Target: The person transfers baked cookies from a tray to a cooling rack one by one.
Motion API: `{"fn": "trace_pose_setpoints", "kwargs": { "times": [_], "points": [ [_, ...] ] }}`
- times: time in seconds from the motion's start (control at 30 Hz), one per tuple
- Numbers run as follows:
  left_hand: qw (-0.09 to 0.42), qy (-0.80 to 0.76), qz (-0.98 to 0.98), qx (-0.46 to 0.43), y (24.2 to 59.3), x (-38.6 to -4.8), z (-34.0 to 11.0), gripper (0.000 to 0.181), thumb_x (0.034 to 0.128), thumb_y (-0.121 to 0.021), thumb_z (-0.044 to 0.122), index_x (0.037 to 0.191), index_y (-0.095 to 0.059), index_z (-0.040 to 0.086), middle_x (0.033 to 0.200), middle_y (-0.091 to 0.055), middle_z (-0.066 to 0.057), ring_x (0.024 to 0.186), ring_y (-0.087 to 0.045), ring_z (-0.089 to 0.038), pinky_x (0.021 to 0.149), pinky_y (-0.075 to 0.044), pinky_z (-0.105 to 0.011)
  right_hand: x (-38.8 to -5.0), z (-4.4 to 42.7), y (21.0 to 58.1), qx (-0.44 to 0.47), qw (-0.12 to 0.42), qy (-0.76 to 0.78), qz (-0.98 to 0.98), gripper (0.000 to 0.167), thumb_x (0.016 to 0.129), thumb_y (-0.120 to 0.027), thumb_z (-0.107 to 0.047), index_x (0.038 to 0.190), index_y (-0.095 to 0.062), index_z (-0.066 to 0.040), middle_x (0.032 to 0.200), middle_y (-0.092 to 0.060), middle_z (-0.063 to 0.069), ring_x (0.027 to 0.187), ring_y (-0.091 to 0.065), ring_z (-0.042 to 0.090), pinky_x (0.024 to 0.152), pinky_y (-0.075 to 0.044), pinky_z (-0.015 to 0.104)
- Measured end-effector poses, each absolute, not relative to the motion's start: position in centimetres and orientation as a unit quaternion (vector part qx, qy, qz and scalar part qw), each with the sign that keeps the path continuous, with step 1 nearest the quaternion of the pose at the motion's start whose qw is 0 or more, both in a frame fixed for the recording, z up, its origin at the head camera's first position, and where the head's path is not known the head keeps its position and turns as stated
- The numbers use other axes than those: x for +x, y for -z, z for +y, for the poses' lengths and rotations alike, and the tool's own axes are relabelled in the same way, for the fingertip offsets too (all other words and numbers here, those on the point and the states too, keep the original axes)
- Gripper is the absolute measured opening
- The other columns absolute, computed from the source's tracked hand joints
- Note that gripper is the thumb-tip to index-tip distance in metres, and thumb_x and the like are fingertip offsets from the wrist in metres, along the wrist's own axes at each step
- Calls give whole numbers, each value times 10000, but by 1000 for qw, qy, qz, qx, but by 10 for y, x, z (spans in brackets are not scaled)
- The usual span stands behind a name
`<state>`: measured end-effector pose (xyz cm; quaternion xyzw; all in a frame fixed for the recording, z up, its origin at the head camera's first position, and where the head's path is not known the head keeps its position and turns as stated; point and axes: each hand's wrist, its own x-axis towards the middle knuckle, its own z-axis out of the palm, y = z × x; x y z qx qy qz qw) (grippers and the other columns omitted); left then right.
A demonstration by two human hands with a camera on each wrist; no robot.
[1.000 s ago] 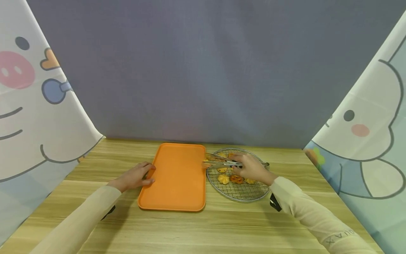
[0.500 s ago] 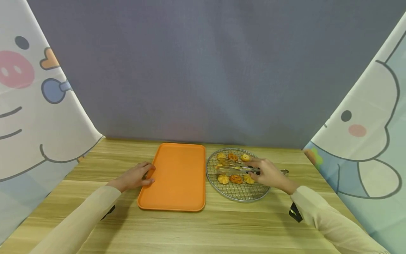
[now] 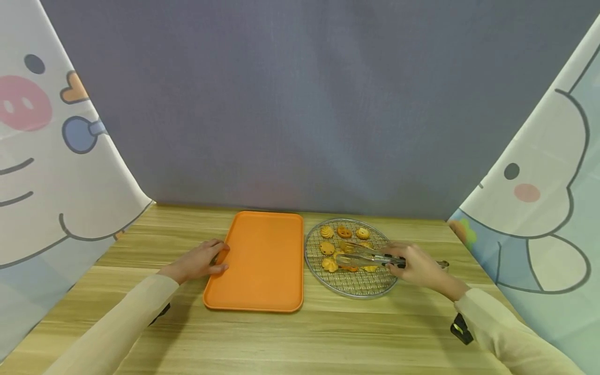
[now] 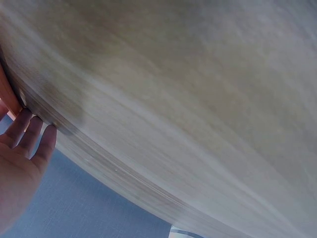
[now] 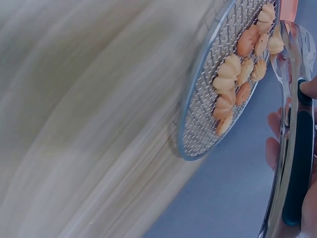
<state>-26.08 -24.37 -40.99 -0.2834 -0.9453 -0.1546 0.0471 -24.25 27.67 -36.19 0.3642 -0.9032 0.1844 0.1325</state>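
In the head view, my right hand (image 3: 414, 264) grips metal tongs (image 3: 382, 259) with dark handle grips. The two arms of the tongs stand apart over the cookies on a round wire rack (image 3: 351, 287). One pale cookie (image 5: 275, 43) shows close by the tong tips in the right wrist view; I cannot tell whether they touch it. A flower-shaped cookie (image 3: 329, 264) and a dotted round cookie (image 3: 326, 248) lie at the rack's left. My left hand (image 3: 201, 260) touches the left rim of an orange tray (image 3: 262, 299), its fingers fairly straight in the left wrist view.
Tray and rack stand side by side on a wood-grain table (image 3: 328, 338). Behind them hangs a grey cloth (image 3: 300, 130). Cartoon-printed cloths flank the table on the left (image 3: 70, 208) and right (image 3: 548, 234).
My right hand has drawn the tongs rightward and toward the front, from beside the tray's right rim to over the rack's middle. Left hand, tray and rack stay put.
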Motion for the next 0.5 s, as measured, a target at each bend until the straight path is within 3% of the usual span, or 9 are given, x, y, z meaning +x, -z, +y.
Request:
{"fn": "trace_pose_setpoints", "kwargs": {
  "times": [0.37, 0.5],
  "points": [
    [23, 159, -951, -266, 411, -263, -246, 456, 868, -620, 278, 1210, -513, -4, 1232, -499, -223, 1121, -484, -404, 907, -410, -531, -231, 292, 367, 385, 131, -202, -891, 329, 740, -685, 24, 1065, -646, 47, 1050, -615, 294, 391, -164, -193, 339, -267, 78],
    [31, 158, -949, -271, 411, -262, -245, 457, 865, -625, 277, 1202, -517, -12, 1217, -508, -229, 1106, -495, -404, 899, -418, -529, -228, 295, 368, 401, 130, -198, -885, 330, 737, -683, 26, 1064, -647, 47, 1018, -638, 243, 411, -191, -194, 370, -288, 76]
  ]
}}
